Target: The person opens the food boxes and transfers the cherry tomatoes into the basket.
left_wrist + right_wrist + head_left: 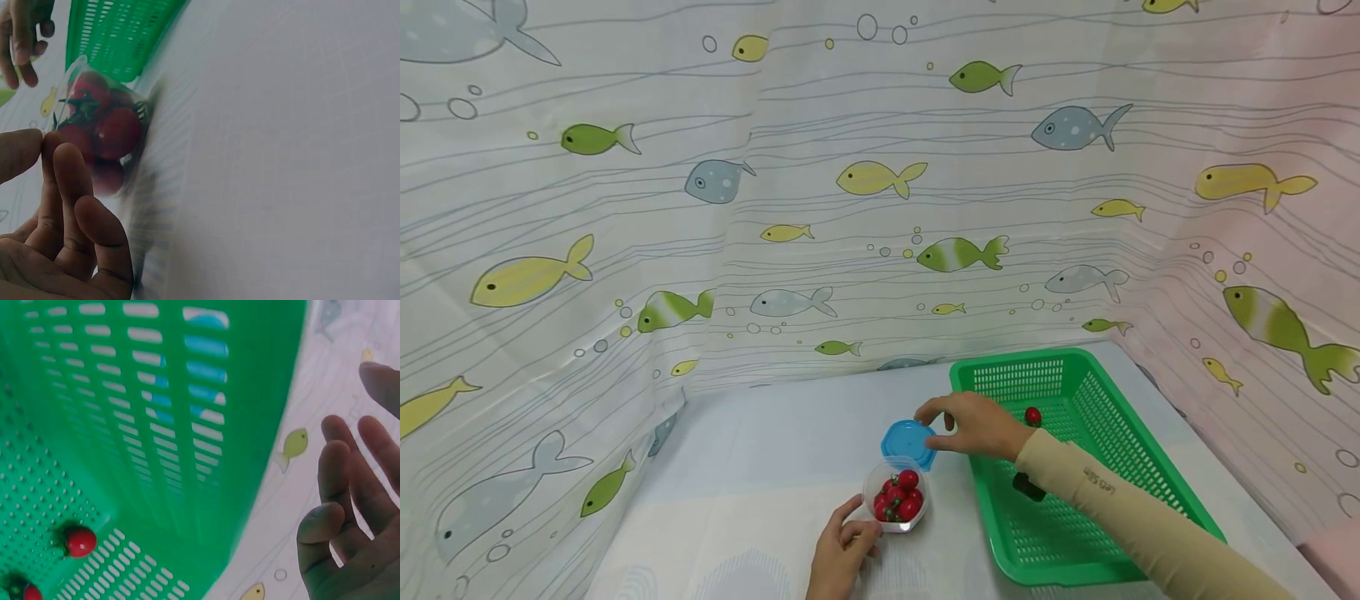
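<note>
A clear plastic container [880, 527] full of cherry tomatoes [907, 481] with green stems stands on the table. My left hand [844, 546] pinches its near-left rim between thumb and forefinger, and the other fingers curl loosely below, as the left wrist view shows. Behind the container lies a blue lid [904, 442]. My right hand [976, 425] hovers above the lid's right side, fingers bent and spread apart from the thumb, with nothing between them. Part of the lid is hidden behind that hand.
On the right stands a green slotted basket [1000, 550], under my right forearm. A cherry tomato [1033, 415] lies inside it; the right wrist view shows a second tomato [31, 592]. A fish-printed curtain [850, 108] surrounds the table [760, 467] at the back and sides.
</note>
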### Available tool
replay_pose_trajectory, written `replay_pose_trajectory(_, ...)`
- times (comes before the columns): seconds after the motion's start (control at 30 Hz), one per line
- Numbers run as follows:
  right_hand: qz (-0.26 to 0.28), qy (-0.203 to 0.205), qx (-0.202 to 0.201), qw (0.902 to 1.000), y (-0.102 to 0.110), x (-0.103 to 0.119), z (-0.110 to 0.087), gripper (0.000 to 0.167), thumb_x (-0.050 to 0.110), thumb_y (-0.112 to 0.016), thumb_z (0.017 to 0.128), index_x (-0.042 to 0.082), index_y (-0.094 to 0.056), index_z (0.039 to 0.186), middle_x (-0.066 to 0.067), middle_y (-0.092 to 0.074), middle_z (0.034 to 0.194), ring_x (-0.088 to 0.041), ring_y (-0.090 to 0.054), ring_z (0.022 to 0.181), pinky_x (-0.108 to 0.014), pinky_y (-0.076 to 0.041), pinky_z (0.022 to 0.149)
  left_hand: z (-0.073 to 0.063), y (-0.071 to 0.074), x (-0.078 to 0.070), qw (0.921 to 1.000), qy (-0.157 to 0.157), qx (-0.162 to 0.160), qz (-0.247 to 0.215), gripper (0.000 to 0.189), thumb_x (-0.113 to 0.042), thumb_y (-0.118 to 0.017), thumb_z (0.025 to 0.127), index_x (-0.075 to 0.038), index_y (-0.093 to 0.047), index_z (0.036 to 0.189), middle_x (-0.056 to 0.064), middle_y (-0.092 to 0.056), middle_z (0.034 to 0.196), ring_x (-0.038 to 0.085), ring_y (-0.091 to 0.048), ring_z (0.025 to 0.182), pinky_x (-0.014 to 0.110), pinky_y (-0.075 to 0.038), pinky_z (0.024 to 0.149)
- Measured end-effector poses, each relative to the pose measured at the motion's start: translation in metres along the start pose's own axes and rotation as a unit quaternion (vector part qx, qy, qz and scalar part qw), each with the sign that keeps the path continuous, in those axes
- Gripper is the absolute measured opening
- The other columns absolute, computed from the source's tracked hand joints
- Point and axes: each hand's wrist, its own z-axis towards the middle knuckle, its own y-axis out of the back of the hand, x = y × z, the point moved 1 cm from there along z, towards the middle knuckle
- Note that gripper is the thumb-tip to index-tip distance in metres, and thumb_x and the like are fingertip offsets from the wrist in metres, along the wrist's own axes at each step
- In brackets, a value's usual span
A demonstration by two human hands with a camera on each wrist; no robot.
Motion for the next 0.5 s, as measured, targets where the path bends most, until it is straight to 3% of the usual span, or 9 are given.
replay_pose_trajectory(0.5, 0.026, 0.017, 0.089, 0.9955, -0.029, 0.007, 0.008, 0.032, 0.026, -0.08, 0.09, 0.02, -0.073, 0.121, 0.005, -0.072, 0.117, -0.003, -0.062, 0.09, -0.028, -0.055, 0.08, 0.0, 0.0, 0.001, 1.0, 0.003, 0.0, 0.0, 0.073, -0.031, -0.069, 0.099, 0.007, -0.035, 0.15, 0.006, -0.073, 0.097, 0.02, -0.068, 0.077, 0.029, -0.05, 0.066)
